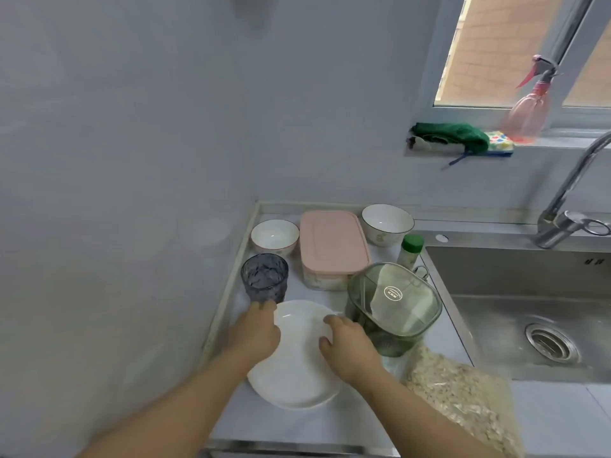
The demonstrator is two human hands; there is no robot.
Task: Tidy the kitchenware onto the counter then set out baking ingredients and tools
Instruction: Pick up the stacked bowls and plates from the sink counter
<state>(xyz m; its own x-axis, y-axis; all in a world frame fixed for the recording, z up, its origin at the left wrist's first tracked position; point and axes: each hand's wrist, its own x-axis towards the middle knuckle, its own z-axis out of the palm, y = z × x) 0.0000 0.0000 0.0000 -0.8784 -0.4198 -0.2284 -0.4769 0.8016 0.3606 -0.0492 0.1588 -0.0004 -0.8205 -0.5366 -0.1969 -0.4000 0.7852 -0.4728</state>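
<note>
1. Grey wall (132,160) fills the left and upper frame.
2. Steel sink (496,292) at the right; drain at lower right.
3. Pale counter (297,424) from centre down to the bottom edge, left of the sink.
4. Window (496,44) at upper right.
5. Clear bag of oats (463,398) at lower right, lying on the counter just below the green container.
6. White plate (297,375) at lower centre on the counter. A second rim shows, so it may be two stacked; cannot tell.
7. Green transparent lidded container (393,305) right of centre, touching the plate's right side.
8. Pink-lidded box (332,246) at centre, behind the plate.
9. Faucet (568,193) at the right edge, above the sink.
10. Left hand (256,330) grasps the plate's left rim, fingertips near the glass base.
11. Right hand (348,350) grasps the plate's right rim, fingers curled over it.
12. Right bowl (386,223) right of the box; left bowl (274,238) on its left.
13. Grey textured glass (264,279) upright, in front of the left bowl.
14. Pink spray bottle (529,114) on the sill.
15. Green cloth (453,135) at the sill's left end.
16. Green-capped bottle (411,251) behind the green container.
17. Dotted sponge (501,140) beside the cloth.
</note>
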